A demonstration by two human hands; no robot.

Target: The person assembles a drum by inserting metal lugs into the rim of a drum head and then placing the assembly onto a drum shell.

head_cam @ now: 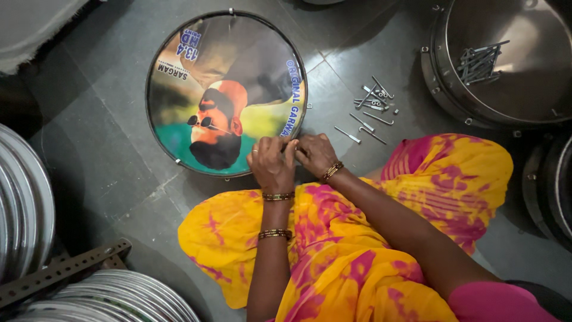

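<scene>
A round drum (226,89) with a printed picture skin and a black metal rim lies flat on the grey tiled floor. My left hand (271,162) and my right hand (316,154) meet at its near right rim, fingers pinched together on a small fitting there. What the fingertips hold is hidden between them. Both wrists wear bangles, and yellow and pink cloth covers my lap below.
Loose metal hooks and bolts (372,107) lie on the floor right of the drum. A steel drum shell (506,59) at top right holds more rods. Stacked metal rings (24,197) stand at the left, more shells (548,185) at the right.
</scene>
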